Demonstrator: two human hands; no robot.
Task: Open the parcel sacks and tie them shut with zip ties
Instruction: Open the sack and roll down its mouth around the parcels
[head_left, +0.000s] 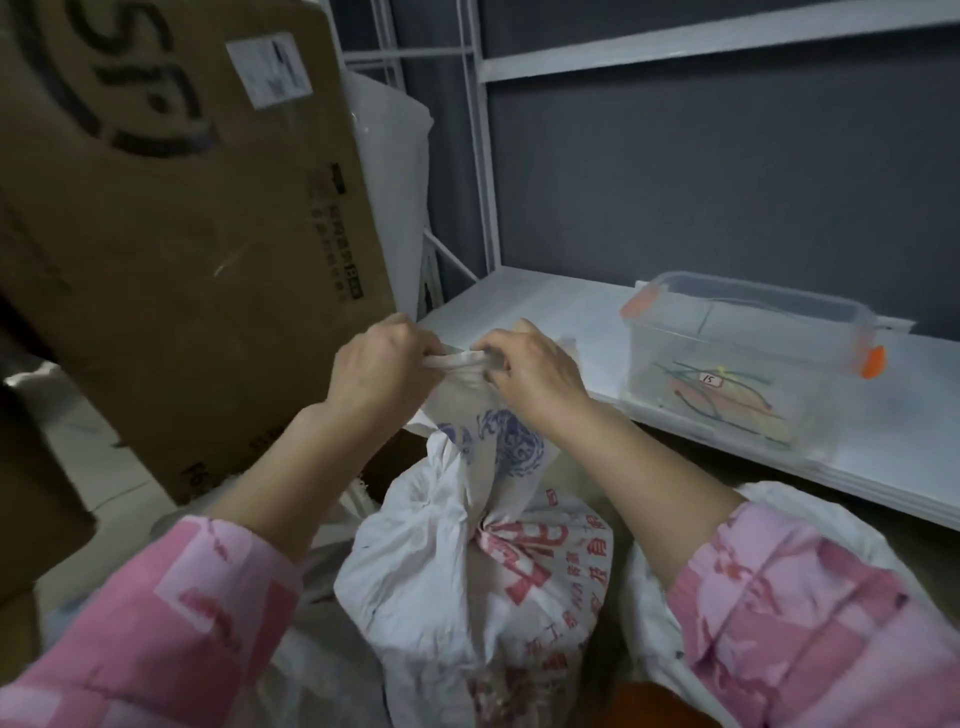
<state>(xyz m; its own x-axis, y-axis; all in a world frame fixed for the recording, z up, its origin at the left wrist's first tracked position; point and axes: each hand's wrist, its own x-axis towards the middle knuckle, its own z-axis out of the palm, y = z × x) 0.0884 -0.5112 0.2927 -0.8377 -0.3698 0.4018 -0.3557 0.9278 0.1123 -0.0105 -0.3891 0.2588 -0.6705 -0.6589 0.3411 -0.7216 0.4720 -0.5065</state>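
From the head camera, a white woven sack (467, 561) printed in red and blue stands low in the middle, its neck bunched and drawn upward. The left hand (376, 366) and the right hand (530, 371) meet at the very top of that neck, close together, each with its fingers (496, 347) curled and pinching the gathered top edge of the sack between them. Both forearms rise from pink patterned sleeves (810, 618) at the bottom of the view.

To the right, a white shelf (909, 452) runs across, and on it sits a clear plastic box (748, 358) with orange clips and no lid on top. Inside the box lie thin coloured zip ties (722, 397) in a loose heap, with a small white tag marked 15 among them. The box stands well apart from the hands.

At the left a big brown cardboard box (171, 223) leans over the scene, with a white label near its upper edge and dark print on its side; its lower edge lies just behind the left wrist. Behind it are white shelf posts (480, 156) against a dark grey wall (727, 182). Another white sack (649, 597) bulges beside the right sleeve.
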